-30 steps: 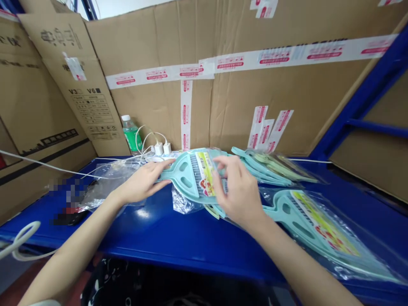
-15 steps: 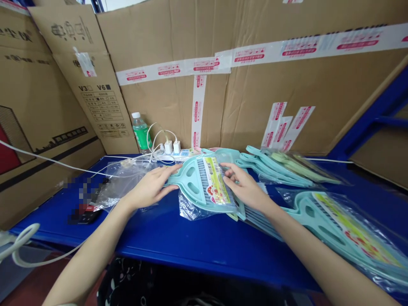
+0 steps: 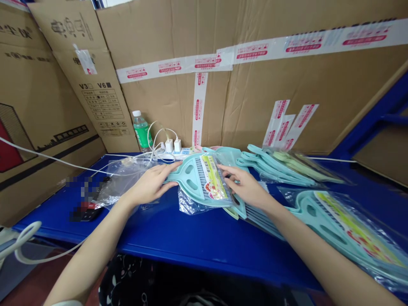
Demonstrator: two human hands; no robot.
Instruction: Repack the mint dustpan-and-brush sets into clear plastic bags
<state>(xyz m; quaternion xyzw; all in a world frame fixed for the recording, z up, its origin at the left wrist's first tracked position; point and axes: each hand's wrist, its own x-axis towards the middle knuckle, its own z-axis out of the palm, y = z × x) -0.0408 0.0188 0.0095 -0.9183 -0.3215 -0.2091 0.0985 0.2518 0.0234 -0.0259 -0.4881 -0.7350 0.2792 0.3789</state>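
Resting on a blue metal shelf [image 3: 204, 242], a pale teal plastic hand brush [image 3: 189, 180] lay between the two hands, its grey bristles [image 3: 200, 180] and a yellow-and-red label card [image 3: 213, 177] facing up inside a clear wrapper. The left hand [image 3: 148, 185] was open, palm down, with its fingers extended and lying across the brush's perforated end. The right hand [image 3: 245, 187] was half open, with its fingers lightly curved, and its fingertips [image 3: 225, 170] met the brush near the label's far side; whether they pinched the wrapper or only touched it could not be told.

Under the brush, just between the hands, lay a crumpled clear plastic bag [image 3: 189, 203]. Another loose bag [image 3: 119, 180] lay beyond the left hand. Beyond the right hand sat a stack of bagged teal brushes [image 3: 280, 168], and below and to the right of that hand lay a larger bagged brush [image 3: 331, 223].

Past the fingertips of both hands, a white power strip [image 3: 183, 153] held two plug chargers [image 3: 173, 145], with a green-labelled water bottle [image 3: 141, 131] to its left, against a taped cardboard wall [image 3: 270, 89].
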